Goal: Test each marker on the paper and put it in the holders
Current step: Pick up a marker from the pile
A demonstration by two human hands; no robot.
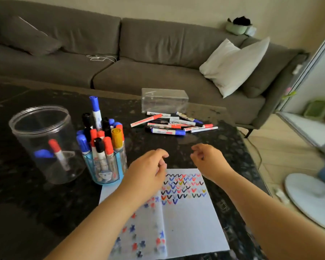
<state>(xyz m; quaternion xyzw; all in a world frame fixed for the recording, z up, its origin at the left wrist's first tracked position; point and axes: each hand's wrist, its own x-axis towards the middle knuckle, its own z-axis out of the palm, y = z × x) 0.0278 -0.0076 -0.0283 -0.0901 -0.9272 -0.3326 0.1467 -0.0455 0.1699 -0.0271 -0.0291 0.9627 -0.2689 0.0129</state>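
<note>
A white paper (188,220) covered with red, blue, black and yellow check marks lies on the dark table in front of me. My left hand (148,169) hovers over its top left corner and my right hand (206,158) over its top right corner; both have loosely curled fingers and hold nothing. A blue holder (105,171) packed with several capped markers stands left of the paper. Further left is a clear round jar (43,145) with a red marker and a blue one inside. A pile of loose markers (173,122) lies beyond my hands.
A clear rectangular box (164,100) stands behind the marker pile. A grey sofa (139,59) with a white cushion (235,66) runs along the far side of the table. A white fan base (311,196) sits on the floor at right.
</note>
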